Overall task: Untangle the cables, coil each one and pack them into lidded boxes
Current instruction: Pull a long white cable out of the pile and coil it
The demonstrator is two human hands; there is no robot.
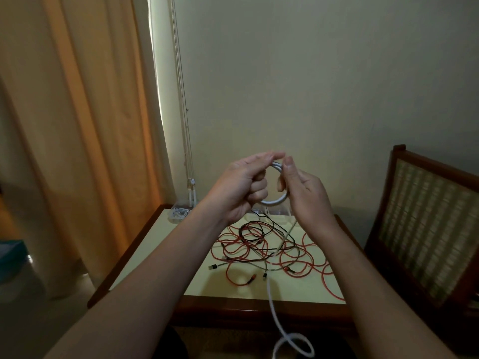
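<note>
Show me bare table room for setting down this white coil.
Free: the table's left strip, between its edge and the red cables; the front strip beside the white cable. Crowded: centre and right, with the black cable tangled in.

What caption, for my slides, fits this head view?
Left hand and right hand coil a white cable above a table of tangled red cables.

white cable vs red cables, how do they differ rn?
The white cable is partly coiled in a neat ring; the red cables sprawl in loose tangled loops. The white cable is held up by the left hand and right hand; the red cables lie on the table. Shared: neither is boxed yet.
</note>
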